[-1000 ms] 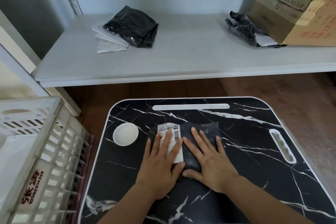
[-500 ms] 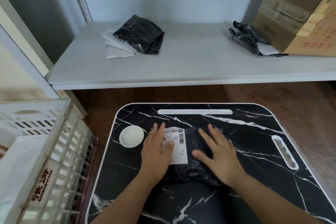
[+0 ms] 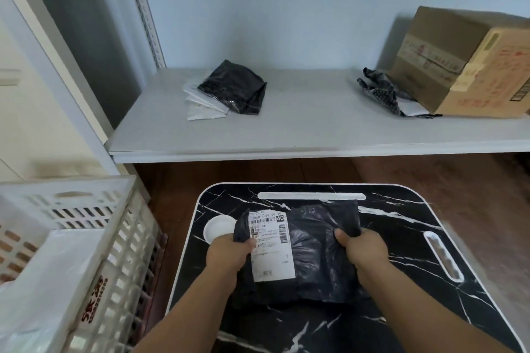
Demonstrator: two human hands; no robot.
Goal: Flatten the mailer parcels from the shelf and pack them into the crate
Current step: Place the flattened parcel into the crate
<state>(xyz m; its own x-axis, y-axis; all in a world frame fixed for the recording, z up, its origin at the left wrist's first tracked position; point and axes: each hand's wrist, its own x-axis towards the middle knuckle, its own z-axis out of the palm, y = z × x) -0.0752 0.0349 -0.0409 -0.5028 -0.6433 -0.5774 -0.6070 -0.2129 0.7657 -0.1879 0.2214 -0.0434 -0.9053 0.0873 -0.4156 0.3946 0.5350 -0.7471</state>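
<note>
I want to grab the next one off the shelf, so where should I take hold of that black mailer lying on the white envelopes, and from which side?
Probably take the black mailer by its front right corner, coming from the front of the shelf. That corner overhangs the white envelopes and faces you; the puffy middle looks harder to pinch.

The black mailer (image 3: 312, 252) bears a white barcode label (image 3: 271, 246), the lap table (image 3: 401, 238) is black marble with white veins, the crate (image 3: 114, 252) cream with red, seemingly Chinese lettering, the cardboard box (image 3: 470, 66) brown.
</note>
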